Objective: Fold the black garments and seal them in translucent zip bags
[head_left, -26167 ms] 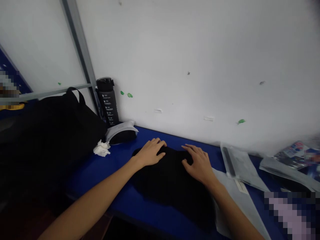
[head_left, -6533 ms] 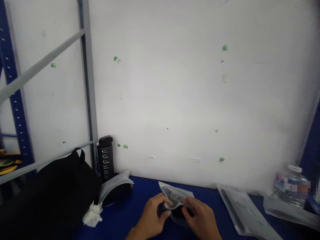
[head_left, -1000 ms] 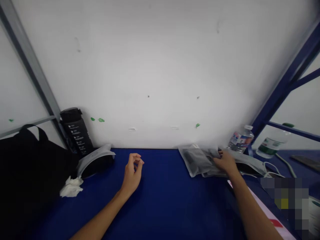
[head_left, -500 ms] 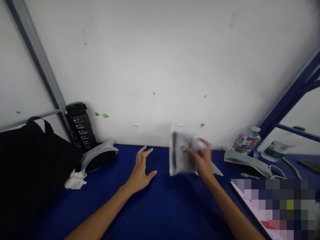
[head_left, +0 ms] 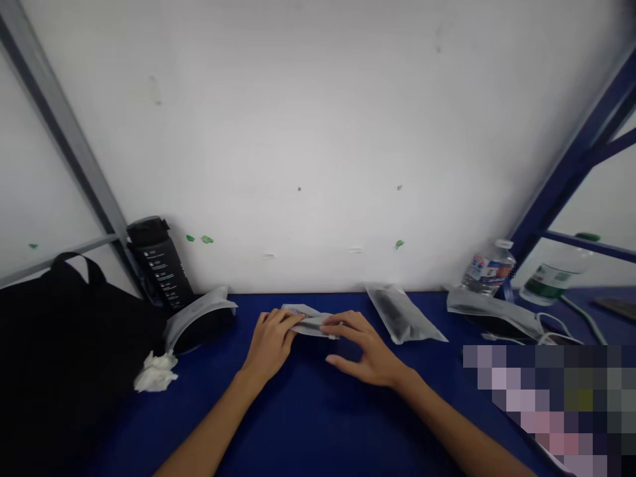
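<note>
A frosted plastic zip bag (head_left: 313, 323) with dark lettering lies on the blue table between my two hands. My left hand (head_left: 272, 339) is closed on its left end, fingers over the top and thumb close beneath. At the bag's right end, my right hand (head_left: 365, 348) rests its fingertips on the plastic, the thumb held well apart from the fingers. What the bag contains is hidden by the hands and the low angle. Just right of my right hand, a second frosted bag (head_left: 405, 315) with something dark inside lies against the wall.
On the left are a black bag (head_left: 74, 344), a black water bottle (head_left: 161, 265), a grey-edged pouch (head_left: 201, 318) and crumpled tissue (head_left: 156, 372). To the right lie another frosted pouch (head_left: 497, 315), clear bottles (head_left: 489, 268) and white cable (head_left: 554, 324). A pixelated area covers the lower right.
My right hand has brought the frosted bag leftward and down onto the table. My left hand has closed on it, and the right hand's thumb has come off it. The view has shifted slightly.
</note>
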Demonstrator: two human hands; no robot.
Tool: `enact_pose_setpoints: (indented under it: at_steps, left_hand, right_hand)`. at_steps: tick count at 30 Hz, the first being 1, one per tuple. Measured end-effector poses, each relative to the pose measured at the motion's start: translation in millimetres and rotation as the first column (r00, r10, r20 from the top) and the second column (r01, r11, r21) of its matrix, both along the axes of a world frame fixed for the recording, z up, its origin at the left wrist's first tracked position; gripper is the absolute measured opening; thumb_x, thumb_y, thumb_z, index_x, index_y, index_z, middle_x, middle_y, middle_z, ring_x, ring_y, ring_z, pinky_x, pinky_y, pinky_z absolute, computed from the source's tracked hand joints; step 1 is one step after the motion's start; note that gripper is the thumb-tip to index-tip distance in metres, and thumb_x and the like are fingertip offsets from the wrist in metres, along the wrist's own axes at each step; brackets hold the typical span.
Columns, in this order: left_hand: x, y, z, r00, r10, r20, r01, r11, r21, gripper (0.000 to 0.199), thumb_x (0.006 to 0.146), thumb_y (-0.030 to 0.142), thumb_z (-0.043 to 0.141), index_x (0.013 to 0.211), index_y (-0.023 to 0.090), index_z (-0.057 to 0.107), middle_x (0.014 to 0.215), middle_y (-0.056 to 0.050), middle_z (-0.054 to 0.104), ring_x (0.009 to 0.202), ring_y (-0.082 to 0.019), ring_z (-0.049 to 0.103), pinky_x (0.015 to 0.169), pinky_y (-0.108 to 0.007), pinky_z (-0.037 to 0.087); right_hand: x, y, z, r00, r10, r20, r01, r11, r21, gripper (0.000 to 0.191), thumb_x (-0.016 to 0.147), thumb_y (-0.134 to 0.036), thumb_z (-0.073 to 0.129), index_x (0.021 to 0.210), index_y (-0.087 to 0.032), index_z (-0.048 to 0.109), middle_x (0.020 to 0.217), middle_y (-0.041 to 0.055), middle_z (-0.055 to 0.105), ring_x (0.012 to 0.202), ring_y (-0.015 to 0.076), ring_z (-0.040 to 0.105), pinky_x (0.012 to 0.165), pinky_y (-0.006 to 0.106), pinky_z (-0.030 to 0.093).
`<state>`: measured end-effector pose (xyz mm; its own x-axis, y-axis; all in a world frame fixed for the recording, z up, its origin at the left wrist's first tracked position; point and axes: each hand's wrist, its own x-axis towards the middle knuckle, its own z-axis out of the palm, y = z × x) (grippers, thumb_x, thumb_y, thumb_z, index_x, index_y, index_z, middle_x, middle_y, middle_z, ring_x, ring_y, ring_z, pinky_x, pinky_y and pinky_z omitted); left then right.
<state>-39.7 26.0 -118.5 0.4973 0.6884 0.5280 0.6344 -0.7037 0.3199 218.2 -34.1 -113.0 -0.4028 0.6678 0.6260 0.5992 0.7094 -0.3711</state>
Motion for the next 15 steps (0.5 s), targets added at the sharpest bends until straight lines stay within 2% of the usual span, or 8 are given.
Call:
enact_pose_setpoints:
  at_steps: [4, 6, 8, 11, 15]
  left_hand:
    - [-4, 2, 0.3, 0.999, 0.051, 0.011, -0.052, 0.998, 0.024, 0.039, 0.101, 0.015, 0.053, 0.130, 0.031, 0.074, 0.115, -0.006, 0.076, 0.105, -0.026, 0.066, 0.094, -0.044, 0.046]
    - [-1, 0, -0.1, 0.997, 0.034, 0.065, -0.037, 0.998, 0.042, 0.038, 0.099, 0.014, 0.057, 0.127, 0.032, 0.074, 0.118, -0.006, 0.076, 0.109, -0.027, 0.067, 0.095, -0.044, 0.045]
    - [4, -5, -0.2, 0.993, -0.044, 0.114, 0.035, 0.996, 0.076, 0.032, 0.100, 0.017, 0.059, 0.122, 0.033, 0.076, 0.119, -0.005, 0.077, 0.111, -0.027, 0.068, 0.097, -0.044, 0.045]
    - [12, -13, -1.2, 0.975, -0.195, 0.105, 0.183, 0.976, 0.118, 0.020, 0.103, 0.027, 0.061, 0.110, 0.032, 0.080, 0.108, -0.004, 0.080, 0.102, -0.025, 0.072, 0.093, -0.043, 0.047]
    - [16, -18, -4.4, 0.965, -0.251, 0.078, 0.244, 0.965, 0.098, 0.021, 0.105, 0.031, 0.059, 0.103, 0.030, 0.080, 0.099, -0.005, 0.081, 0.093, -0.025, 0.073, 0.089, -0.043, 0.049]
  right_hand:
    - [-4, 10, -11.8, 0.989, 0.057, -0.135, -0.035, 0.986, 0.161, 0.031, 0.105, -0.021, 0.056, 0.130, -0.029, 0.071, 0.122, 0.0093, 0.077, 0.108, 0.0226, 0.074, 0.095, 0.043, 0.062]
    - [-5, 14, -17.1, 0.982, 0.048, -0.181, -0.013, 0.982, 0.191, 0.028, 0.105, -0.020, 0.058, 0.126, -0.029, 0.073, 0.118, 0.0080, 0.079, 0.105, 0.0217, 0.076, 0.092, 0.041, 0.064]
    - [-6, 15, -21.1, 0.982, 0.036, -0.188, 0.004, 0.978, 0.207, 0.024, 0.104, -0.022, 0.061, 0.121, -0.029, 0.075, 0.114, 0.0071, 0.080, 0.103, 0.0216, 0.078, 0.091, 0.039, 0.066]
    - [-10, 14, -25.3, 0.984, 0.074, -0.162, -0.038, 0.975, 0.218, 0.019, 0.103, -0.022, 0.063, 0.114, -0.026, 0.077, 0.110, 0.0073, 0.081, 0.100, 0.0209, 0.079, 0.089, 0.035, 0.067]
    - [-16, 11, -26.6, 0.982, 0.123, -0.143, -0.099, 0.982, 0.162, 0.020, 0.104, -0.020, 0.060, 0.112, -0.025, 0.077, 0.109, 0.0074, 0.081, 0.096, 0.0190, 0.080, 0.085, 0.030, 0.067]
